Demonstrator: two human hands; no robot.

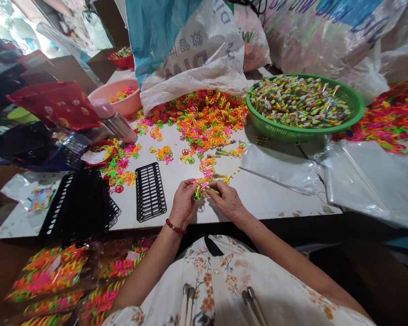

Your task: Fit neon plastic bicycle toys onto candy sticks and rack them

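Near the front edge of the white table, my left hand (184,203) is closed on a small, bright plastic toy bicycle (197,194) with a green wheel. Close beside it, my right hand (230,200) pinches a thin, small patterned stick (213,191); its far end is hidden by my fingers. The two hands almost meet over the toy. Just beyond them lie more loose toys (208,173) in pink, orange and yellow. To the left of my left hand, a black plastic rack (151,192) with rows of slots lies flat.
A large heap of plastic toys (211,117) spills from a white bag (197,54). A green basket (358,108) holds small wrapped sticks. Clear plastic bags (282,168) lie to the right. Stacked black racks (78,203), a steel bottle (117,127) and a pink basin (131,105) stand left.
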